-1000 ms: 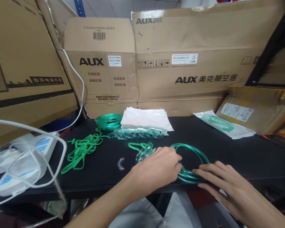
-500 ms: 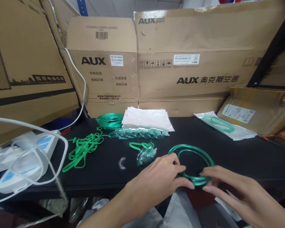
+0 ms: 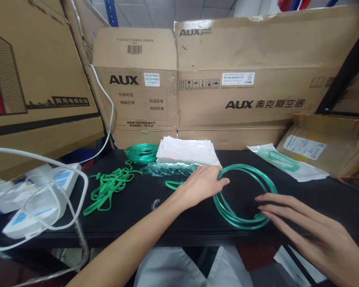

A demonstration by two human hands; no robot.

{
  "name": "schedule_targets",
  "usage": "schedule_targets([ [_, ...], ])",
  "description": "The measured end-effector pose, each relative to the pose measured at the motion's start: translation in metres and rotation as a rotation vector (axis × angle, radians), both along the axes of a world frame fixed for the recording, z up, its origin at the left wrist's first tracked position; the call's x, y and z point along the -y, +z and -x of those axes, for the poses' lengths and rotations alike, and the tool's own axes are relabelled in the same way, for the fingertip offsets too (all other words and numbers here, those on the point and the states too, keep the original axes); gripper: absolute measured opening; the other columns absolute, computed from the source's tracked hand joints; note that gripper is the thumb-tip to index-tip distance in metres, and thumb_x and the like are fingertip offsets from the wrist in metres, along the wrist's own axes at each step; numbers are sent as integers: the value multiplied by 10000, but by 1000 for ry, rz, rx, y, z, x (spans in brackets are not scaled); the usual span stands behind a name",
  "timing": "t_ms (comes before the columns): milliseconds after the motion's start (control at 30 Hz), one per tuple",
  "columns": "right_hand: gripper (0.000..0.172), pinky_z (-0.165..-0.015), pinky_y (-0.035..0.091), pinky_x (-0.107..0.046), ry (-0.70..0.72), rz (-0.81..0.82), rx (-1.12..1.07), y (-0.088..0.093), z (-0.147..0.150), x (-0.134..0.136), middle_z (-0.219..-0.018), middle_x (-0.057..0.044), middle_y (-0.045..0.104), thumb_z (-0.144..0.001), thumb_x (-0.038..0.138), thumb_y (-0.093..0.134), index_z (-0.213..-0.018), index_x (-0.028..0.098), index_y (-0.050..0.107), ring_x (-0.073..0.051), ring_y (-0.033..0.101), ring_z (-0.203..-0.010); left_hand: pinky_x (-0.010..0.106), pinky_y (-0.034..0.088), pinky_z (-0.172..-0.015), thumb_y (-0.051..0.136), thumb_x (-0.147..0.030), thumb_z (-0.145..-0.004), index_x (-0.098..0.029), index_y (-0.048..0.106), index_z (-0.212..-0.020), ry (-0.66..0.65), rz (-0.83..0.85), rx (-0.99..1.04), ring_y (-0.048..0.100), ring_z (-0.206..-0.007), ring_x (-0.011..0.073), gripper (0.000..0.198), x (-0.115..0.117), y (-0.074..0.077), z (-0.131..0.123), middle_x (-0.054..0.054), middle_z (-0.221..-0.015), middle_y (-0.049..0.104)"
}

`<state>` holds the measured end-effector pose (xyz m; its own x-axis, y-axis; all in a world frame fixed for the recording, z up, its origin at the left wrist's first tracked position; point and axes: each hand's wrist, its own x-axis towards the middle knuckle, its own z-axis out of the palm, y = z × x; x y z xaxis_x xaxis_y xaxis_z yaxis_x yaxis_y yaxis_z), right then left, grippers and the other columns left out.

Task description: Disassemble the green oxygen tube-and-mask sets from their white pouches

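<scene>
A coil of green clear tubing (image 3: 245, 225) lies in loops near the front of the black table. My left hand (image 3: 203, 181) is closed on the upper left side of the loops, thumb pointing right. Just off the lower right of the coil is my right hand (image 3: 308, 219), its fingers stretched out and slightly apart; whether a fingertip touches the tubing I cannot tell. A green strap (image 3: 173, 184) shows beside my left wrist, and the small clear mask it belongs to is hidden behind that hand. Thin metal strips (image 3: 155, 204) lie left of my forearm.
Behind stand a row of nested clear green masks (image 3: 164, 168), white bags (image 3: 187, 149) and another tubing coil (image 3: 141, 153). Green straps (image 3: 110, 187) lie tangled at left, near a power strip (image 3: 44, 203). A bagged tubing piece (image 3: 287, 162) and a carton (image 3: 326, 145) are at right.
My left hand has moved up from the front of the coil to its upper left side, covering the small mask. The loops look wider, and my right hand's fingers have straightened.
</scene>
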<state>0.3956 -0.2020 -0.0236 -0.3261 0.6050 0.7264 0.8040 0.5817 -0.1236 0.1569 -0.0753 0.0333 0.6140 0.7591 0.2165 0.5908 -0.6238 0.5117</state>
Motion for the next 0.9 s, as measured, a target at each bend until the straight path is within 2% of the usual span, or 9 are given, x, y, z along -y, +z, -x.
schedule_targets([
  [100, 249, -1004, 571, -250, -24, -28, -80, -3, 3, -4, -1371, -24, 632, -994, 226, 587, -1178, 324, 724, -196, 709, -1148, 292, 500, -802, 537, -352, -977, -207, 745, -932, -81, 19, 20, 713, -917, 220, 258, -3, 4, 1, 27, -862, 779],
  [200, 352, -991, 597, -276, -25, 24, -349, -9, 12, -13, -1572, -3, 465, -991, 233, 596, -1306, 373, 671, -194, 722, -1122, 245, 491, -709, 553, -351, -969, -218, 747, -924, -170, 57, 77, 700, -750, 154, 240, 0, 10, 7, -21, -783, 756],
  [267, 501, -970, 618, -294, 38, 99, -601, -13, 19, -21, -1648, 3, 362, -970, 270, 641, -1441, 418, 558, -204, 721, -1127, 235, 488, -638, 572, -388, -964, -210, 742, -957, -220, 120, 136, 667, -621, 126, 246, 1, 14, 13, -26, -767, 736],
  [333, 647, -948, 634, -322, 104, 192, -820, -15, 24, -28, -1642, -14, 378, -935, 321, 699, -1522, 437, 453, -233, 721, -1137, 227, 495, -605, 592, -407, -960, -194, 734, -985, -258, 180, 202, 646, -556, 107, 257, 1, 16, 19, -19, -781, 724],
  [433, 727, -969, 622, -351, 106, 357, -997, -19, 26, -36, -1511, -54, 560, -884, 376, 766, -1538, 388, 449, -270, 729, -1136, 216, 523, -610, 621, -375, -952, -171, 731, -1031, -282, 213, 294, 662, -563, 102, 244, 0, 17, 25, 0, -810, 724],
  [500, 688, -1010, 595, -364, 95, 461, -1055, -23, 23, -39, -1423, -67, 647, -878, 401, 773, -1508, 341, 505, -286, 716, -1168, 217, 529, -603, 623, -356, -954, -166, 732, -1089, -262, 194, 329, 663, -560, 104, 257, 0, 16, 27, 9, -817, 733],
  [600, 621, -1010, 591, -375, 96, 559, -1141, -25, 19, -40, -1376, -75, 690, -911, 457, 723, -1486, 314, 538, -293, 712, -1178, 225, 531, -623, 595, -362, -976, -162, 735, -1112, -225, 121, 358, 658, -562, 101, 280, -2, 19, 31, 22, -858, 751],
  [733, 643, -960, 612, -361, 85, 564, -1217, -21, 22, -40, -1346, -101, 708, -899, 520, 706, -1478, 289, 548, -308, 723, -1154, 229, 527, -651, 563, -349, -995, -157, 734, -1100, -152, 16, 401, 650, -577, 94, 279, -10, 32, 44, 24, -893, 750],
  [900, 649, -948, 615, -353, 99, 556, -1189, -22, 22, -42, -1350, -114, 704, -885, 519, 722, -1465, 278, 560, -315, 724, -1149, 240, 520, -666, 568, -387, -989, -175, 750, -1063, 49, -199, 424, 658, -605, 102, 288, -28, 54, 84, 20, -885, 755],
])
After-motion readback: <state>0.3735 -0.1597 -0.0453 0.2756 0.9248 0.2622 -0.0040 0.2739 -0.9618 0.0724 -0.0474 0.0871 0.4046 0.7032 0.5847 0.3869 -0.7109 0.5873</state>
